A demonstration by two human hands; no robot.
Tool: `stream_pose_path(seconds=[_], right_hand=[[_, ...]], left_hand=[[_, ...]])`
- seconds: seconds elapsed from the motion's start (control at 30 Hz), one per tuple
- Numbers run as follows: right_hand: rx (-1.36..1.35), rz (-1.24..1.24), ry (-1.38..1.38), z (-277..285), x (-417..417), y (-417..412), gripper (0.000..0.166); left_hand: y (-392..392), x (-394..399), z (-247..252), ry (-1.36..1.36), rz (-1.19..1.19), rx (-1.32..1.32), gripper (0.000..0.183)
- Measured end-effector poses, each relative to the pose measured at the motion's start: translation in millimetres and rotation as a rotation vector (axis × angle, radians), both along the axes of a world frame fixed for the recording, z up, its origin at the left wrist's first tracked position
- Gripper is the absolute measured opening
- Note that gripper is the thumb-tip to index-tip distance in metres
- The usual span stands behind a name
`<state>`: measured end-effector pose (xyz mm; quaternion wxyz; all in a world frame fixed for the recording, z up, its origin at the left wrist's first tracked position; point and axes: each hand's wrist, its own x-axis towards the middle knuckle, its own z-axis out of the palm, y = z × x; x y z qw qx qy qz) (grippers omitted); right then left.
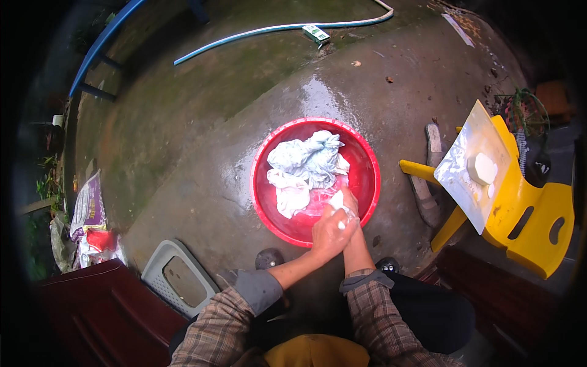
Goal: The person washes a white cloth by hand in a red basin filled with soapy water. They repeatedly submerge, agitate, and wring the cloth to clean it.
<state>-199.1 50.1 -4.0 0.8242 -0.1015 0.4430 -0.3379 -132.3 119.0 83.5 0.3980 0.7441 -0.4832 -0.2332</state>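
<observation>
A round red plastic basin (258, 192) stands on the wet concrete before me. Wet pale blue cloth (305, 158) lies bunched in it, beside a white cloth (292, 195). Over the basin's near right part, my left hand (331, 231) and my right hand (351, 206) are pressed together around a small white wet cloth (338, 202), which pokes out between them. White suds show on the fingers. Where each hand's fingers end is partly hidden by the other hand.
At right a yellow plastic chair (534, 202) bears a sheet (454, 160) with a white block (482, 169). A grey plastic stool (156, 270) stands at lower left. Beyond the basin lie a hose (275, 28) and a small carton (316, 34). Bags (89, 206) lie far left.
</observation>
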Motion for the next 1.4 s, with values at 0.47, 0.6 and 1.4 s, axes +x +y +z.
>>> stream_pose_path(seconds=[0.47,0.6,1.4], right_hand=[[-0.405,-0.040,0.035,75,24,-20,0.032],[-0.153,0.211,-0.025,57,13,-4,0.043],[0.196,0.163,0.481,49,17,14,0.045]], left_hand=[[-26,107,-25,0.559,-0.338,0.350,0.041],[-32,102,-17,0.675,-0.213,0.372,0.031],[-28,134,-32,0.009,0.356,0.493,0.072]])
